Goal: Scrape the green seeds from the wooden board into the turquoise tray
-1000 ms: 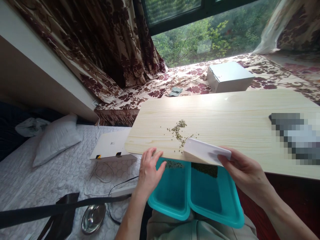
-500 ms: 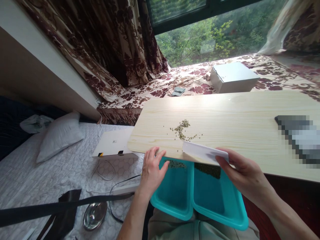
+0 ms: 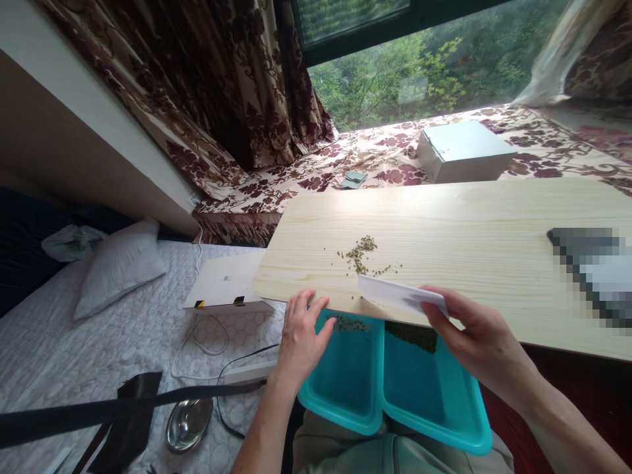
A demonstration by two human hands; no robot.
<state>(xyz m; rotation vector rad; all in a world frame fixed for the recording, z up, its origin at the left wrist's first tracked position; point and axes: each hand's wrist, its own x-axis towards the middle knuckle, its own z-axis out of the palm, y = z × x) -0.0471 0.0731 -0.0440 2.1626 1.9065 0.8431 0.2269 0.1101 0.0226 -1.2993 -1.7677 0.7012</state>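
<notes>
A small scatter of greenish-brown beans or seeds [image 3: 363,253] lies on the pale wooden table [image 3: 469,243]. My right hand [image 3: 476,329] pinches the end of a white card [image 3: 397,296], whose far edge rests by the near side of the scatter. My left hand [image 3: 302,332] has its fingers apart, with the tips at the table's front edge. Below that edge two turquoise tubs [image 3: 340,388] [image 3: 424,388] sit side by side on my lap. Seeds show at the far end of both; the right tub has a denser, darker heap, partly hidden under the tabletop.
A white box [image 3: 467,148] and a folded grey cloth [image 3: 353,179] lie on the flowered window seat. A blurred-out device [image 3: 592,273] rests on the table's right. On the quilted bed are a white carton [image 3: 224,283], a metal bowl [image 3: 189,424], cables and a pillow [image 3: 121,266].
The white card in my right hand has shifted slightly left and away from me, closer to the seeds. My left hand stays about where it was.
</notes>
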